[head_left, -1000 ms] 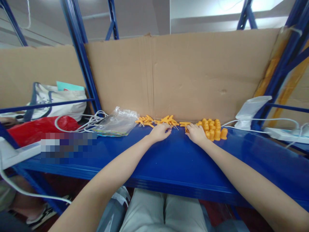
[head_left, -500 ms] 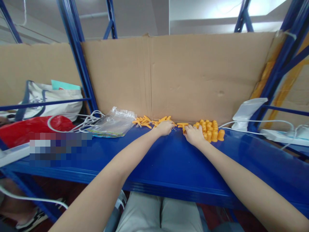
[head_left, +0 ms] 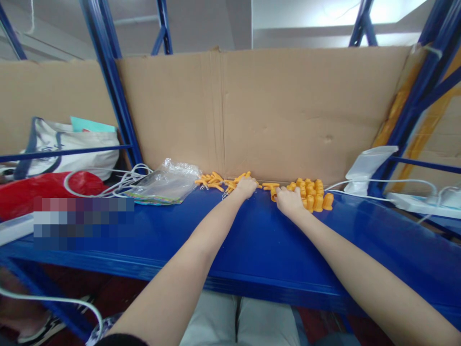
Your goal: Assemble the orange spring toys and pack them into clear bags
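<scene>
A loose heap of thin orange plastic pieces lies at the back of the blue shelf, against the cardboard wall. My left hand rests on the right end of that heap, fingers curled down into the pieces. To the right stands a cluster of thicker orange cap-shaped parts. My right hand sits at the cluster's left edge, fingers bent around an orange piece. Both forearms stretch forward over the shelf.
A crumpled clear plastic bag lies left of the heap, beside white cables. A red bag and a white tote sit far left. A white power strip and a white pouch lie on the right. Blue rack posts frame the shelf.
My left hand has moved forward from the shelf onto the heap of thin orange pieces. My right hand stays at the cluster's left edge. The camera has shifted slightly.
</scene>
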A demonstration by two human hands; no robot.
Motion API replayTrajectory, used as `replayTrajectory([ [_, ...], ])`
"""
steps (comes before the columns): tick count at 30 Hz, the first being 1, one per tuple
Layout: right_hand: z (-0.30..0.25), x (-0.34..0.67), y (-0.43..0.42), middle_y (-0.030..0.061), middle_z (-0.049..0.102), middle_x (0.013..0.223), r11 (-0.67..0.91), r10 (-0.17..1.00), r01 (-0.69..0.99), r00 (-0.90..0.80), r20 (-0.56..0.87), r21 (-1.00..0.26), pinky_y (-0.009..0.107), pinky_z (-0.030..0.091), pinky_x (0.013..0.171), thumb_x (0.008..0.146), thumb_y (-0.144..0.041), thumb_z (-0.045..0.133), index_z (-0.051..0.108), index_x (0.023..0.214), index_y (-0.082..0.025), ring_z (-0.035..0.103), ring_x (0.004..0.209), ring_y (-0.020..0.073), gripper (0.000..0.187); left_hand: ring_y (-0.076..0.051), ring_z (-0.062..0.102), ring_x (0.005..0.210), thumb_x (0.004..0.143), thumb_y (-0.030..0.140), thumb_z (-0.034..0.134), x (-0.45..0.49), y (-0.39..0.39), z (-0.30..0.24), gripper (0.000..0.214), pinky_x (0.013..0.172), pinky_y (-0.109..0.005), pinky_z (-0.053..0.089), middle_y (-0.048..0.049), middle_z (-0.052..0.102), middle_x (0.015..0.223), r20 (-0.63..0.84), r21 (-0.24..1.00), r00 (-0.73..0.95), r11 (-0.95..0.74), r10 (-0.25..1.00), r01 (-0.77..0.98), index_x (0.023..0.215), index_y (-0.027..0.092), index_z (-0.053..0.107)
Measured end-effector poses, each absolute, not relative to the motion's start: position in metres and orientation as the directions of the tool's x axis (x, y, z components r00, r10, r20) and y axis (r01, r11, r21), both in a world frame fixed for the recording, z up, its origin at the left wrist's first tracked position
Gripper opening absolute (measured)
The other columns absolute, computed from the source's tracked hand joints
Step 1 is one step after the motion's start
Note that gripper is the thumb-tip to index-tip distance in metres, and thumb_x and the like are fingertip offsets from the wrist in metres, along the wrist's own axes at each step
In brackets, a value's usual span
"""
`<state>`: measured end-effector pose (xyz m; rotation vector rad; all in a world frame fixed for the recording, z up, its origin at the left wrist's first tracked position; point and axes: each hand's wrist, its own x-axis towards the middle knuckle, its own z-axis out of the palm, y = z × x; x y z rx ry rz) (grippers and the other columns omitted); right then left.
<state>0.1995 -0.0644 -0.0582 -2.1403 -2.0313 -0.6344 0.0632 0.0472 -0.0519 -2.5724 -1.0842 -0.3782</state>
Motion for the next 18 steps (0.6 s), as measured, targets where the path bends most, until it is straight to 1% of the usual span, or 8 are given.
replayTrajectory([
  [5,-0.059,0.201,-0.063,0.0184,0.065,0.113,-0.053,0.937,0.976,-0.024,0.347,0.21,0.048,0.027,0.099,0.094,-0.014,0.033,0.057,0.117,-0.01,0.062,0.104,0.0294,0.034,-0.024,0.058,0.107,0.087,0.011,0.044,0.055,0.048,-0.043,0.028,0.089,-0.034,0.043,-0.0127,0.064,0.109,0.367,-0.266,0.672,-0.62,0.643,0.738,0.101,0.016,0.068],
  [9,-0.06,0.202,-0.062,0.0191,0.06,0.122,-0.023,0.943,0.983,-0.039,0.33,0.18,0.047,0.028,0.1,0.094,-0.017,0.035,0.055,0.121,-0.011,0.06,0.107,0.0289,0.034,-0.024,0.06,0.106,0.088,0.01,0.042,0.049,0.046,-0.036,0.029,0.089,-0.034,0.043,-0.0142,0.064,0.107,0.387,-0.279,0.659,-0.599,0.645,0.75,0.103,0.014,0.067],
  [15,-0.063,0.203,-0.061,0.0191,0.053,0.133,0.026,0.958,0.991,-0.063,0.28,0.134,0.045,0.03,0.102,0.091,-0.017,0.042,0.049,0.128,-0.009,0.053,0.119,0.029,0.038,-0.026,0.062,0.102,0.088,0.015,0.042,0.048,0.042,-0.029,0.029,0.087,-0.035,0.044,-0.0153,0.067,0.103,0.385,-0.246,0.62,-0.572,0.683,0.783,0.101,0.014,0.068],
  [17,-0.062,0.204,-0.06,0.0191,0.053,0.133,0.028,0.957,0.991,-0.064,0.283,0.129,0.046,0.032,0.1,0.091,-0.016,0.041,0.05,0.128,-0.01,0.054,0.118,0.0292,0.038,-0.026,0.063,0.102,0.088,0.016,0.043,0.05,0.042,-0.027,0.029,0.086,-0.034,0.045,-0.0145,0.068,0.102,0.404,-0.191,0.566,-0.539,0.718,0.82,0.102,0.015,0.068],
  [18,-0.061,0.205,-0.06,0.0188,0.053,0.132,0.023,0.955,0.992,-0.059,0.291,0.126,0.046,0.034,0.099,0.091,-0.016,0.041,0.05,0.127,-0.01,0.055,0.117,0.0293,0.038,-0.026,0.064,0.101,0.087,0.016,0.043,0.051,0.042,-0.026,0.029,0.084,-0.034,0.046,-0.0139,0.069,0.103,0.42,-0.141,0.517,-0.509,0.746,0.849,0.103,0.015,0.067],
])
